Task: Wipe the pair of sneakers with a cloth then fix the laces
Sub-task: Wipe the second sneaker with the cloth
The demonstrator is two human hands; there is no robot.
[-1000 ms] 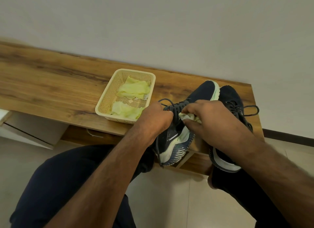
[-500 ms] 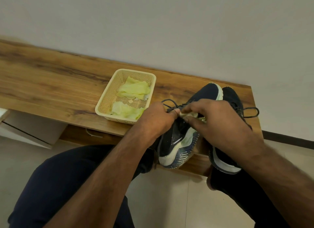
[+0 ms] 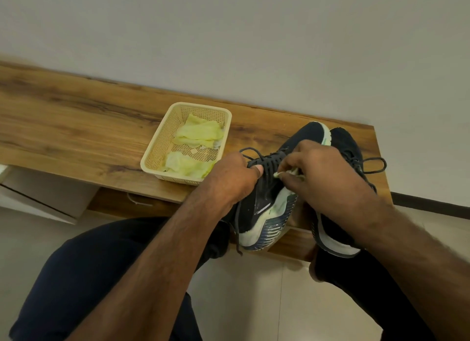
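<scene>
Two dark navy sneakers with pale soles stand on the wooden bench (image 3: 76,127) at its right end. The left sneaker (image 3: 264,211) is tilted on its side, heel over the bench's front edge, its sole turned right. My left hand (image 3: 229,178) grips its tongue and lace area, thumb on the laces. My right hand (image 3: 318,172) pinches a small pale yellow-green cloth (image 3: 290,173) against the laced top of this shoe. The right sneaker (image 3: 348,150) lies behind my right hand, its lace loop (image 3: 376,165) sticking out to the right.
A cream plastic basket (image 3: 162,142) with more yellow-green cloths (image 3: 201,134) sits on the bench just left of the shoes. The wall is right behind the bench. My knees in dark trousers are below, over a tiled floor.
My right hand with the cloth has slid up the laced top of the left sneaker toward the toe. The shoe has tipped slightly and shifted forward. My left hand keeps its grip.
</scene>
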